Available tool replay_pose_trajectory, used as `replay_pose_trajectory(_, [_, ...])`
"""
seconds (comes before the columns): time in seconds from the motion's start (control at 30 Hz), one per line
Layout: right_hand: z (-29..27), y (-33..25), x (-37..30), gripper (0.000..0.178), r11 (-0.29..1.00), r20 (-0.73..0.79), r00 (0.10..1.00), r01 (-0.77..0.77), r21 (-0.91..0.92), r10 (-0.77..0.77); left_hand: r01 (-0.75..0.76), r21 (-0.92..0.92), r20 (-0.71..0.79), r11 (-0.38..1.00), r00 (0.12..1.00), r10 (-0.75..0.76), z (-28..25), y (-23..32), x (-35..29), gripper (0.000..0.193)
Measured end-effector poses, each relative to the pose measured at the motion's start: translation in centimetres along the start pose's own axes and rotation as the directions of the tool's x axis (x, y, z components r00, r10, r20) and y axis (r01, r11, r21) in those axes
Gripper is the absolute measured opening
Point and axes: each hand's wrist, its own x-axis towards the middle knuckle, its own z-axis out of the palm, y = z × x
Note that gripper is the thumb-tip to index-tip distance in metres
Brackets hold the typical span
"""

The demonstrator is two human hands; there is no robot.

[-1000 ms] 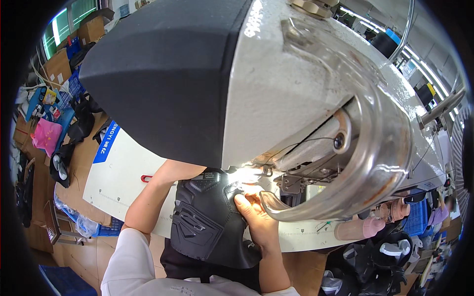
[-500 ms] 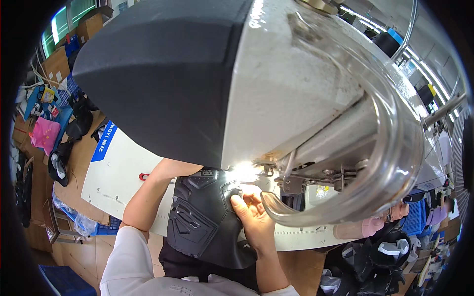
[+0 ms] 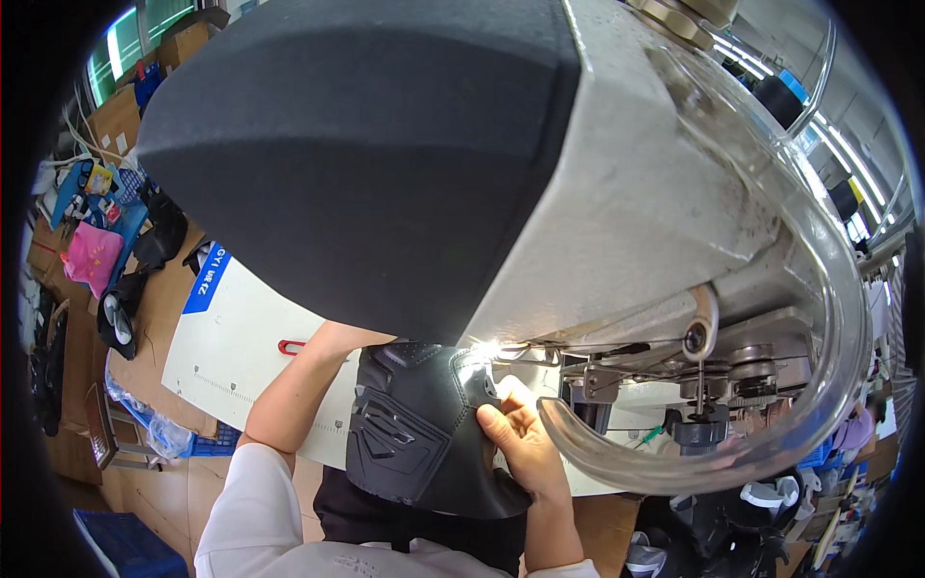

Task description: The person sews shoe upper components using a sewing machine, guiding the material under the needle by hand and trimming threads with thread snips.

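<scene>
White tabletop (image 3: pixel 217 371), smooth and flat, is spreading beneath both arms, with a brown cardboard sheet (image 3: pixel 154 361) lying well to the left of the left forearm (image 3: pixel 294 400). Right hand (image 3: pixel 525 433) is grasping the edge of a black molded panel (image 3: pixel 400 443), thumb pressing on the upper face, fingers curling at the rim. The panel is lying directly left of that hand; its leather-like surface is showing raised, angular ribs, and a stitched seam (image 3: pixel 461 385) is running just beside the thumb. Left hand is hiding behind a matte black, rounded cover (image 3: pixel 366 173); its grip cannot be told. Above the right hand, a gray metal sewing machine (image 3: pixel 636 222) is looming, bright glare (image 3: pixel 487 349) shining just ahead of the fingers. Right of that hand, a clear, glossy guard (image 3: pixel 626 462) is curving like a hook, its tip standing near the fingers.
</scene>
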Motion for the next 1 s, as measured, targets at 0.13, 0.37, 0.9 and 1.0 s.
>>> replay_pose_trajectory(0.13, [-1.1,0.4,0.3,0.023,0.992,-0.087,0.996,0.011,-0.125,-0.022,0.011,0.032,-0.010,0.999,1.000,-0.010,-0.2,0.3,0.0,0.008])
replay_pose_trajectory(0.37, [-3.7,3.3,1.7,0.028,0.952,-0.183,0.975,0.065,-0.298,-0.124,0.013,0.061,-0.035,0.998,0.999,-0.010,0.5,1.0,0.7,0.008])
replay_pose_trajectory(0.9, [-8.0,0.4,3.9,0.035,0.834,-0.144,0.978,0.046,-0.549,-0.149,0.240,-0.330,-0.052,0.913,0.961,-0.272,-1.2,7.4,-2.7,0.012])
replay_pose_trajectory(1.0, [-8.1,-0.2,4.1,0.033,0.860,-0.148,0.980,0.040,-0.508,-0.133,0.221,-0.520,-0.094,0.825,0.945,-0.313,-0.4,7.9,-2.8,0.010])
